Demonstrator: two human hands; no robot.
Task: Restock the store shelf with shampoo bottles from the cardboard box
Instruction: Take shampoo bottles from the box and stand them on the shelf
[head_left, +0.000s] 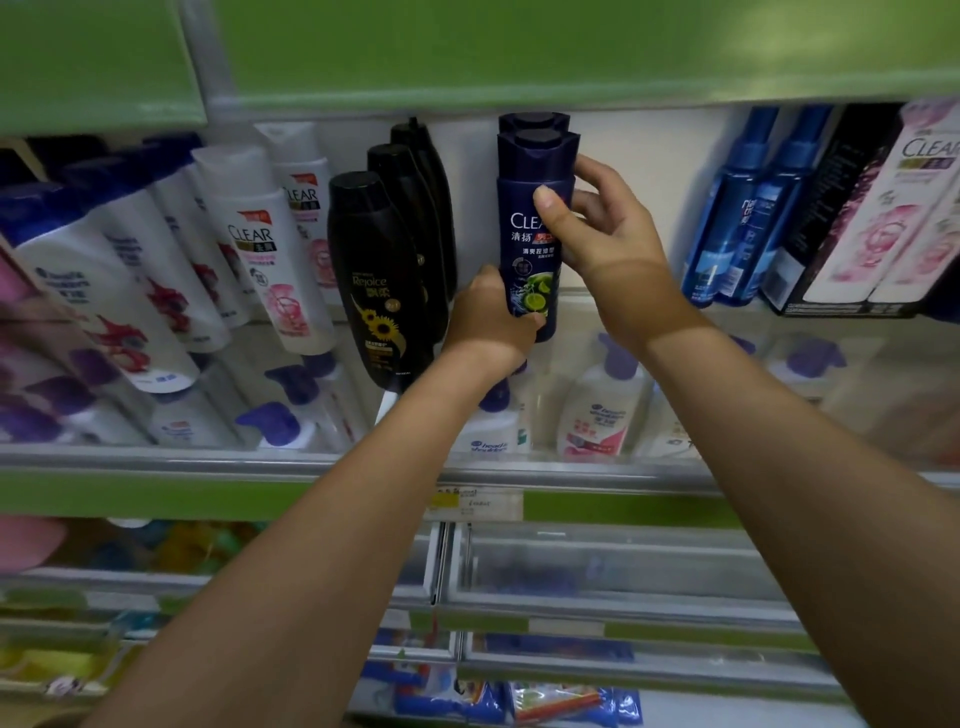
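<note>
A dark blue Clear shampoo bottle (531, 244) stands upright at the shelf (311, 462) in the middle of the view. My left hand (488, 319) grips its lower end from the left. My right hand (597, 228) holds its upper half from the right, thumb across the label. A second dark blue bottle (532, 120) stands right behind it, only its cap showing. The cardboard box is not in view.
Black Rejoice bottles (382, 291) line up just left of the blue one. White Clear and Head & Shoulders bottles (249, 244) fill the left. Blue spray bottles (737, 208) and pink-flowered boxed packs (893, 218) stand to the right, with a gap between. Pump bottles (597, 405) show behind the clear shelf front.
</note>
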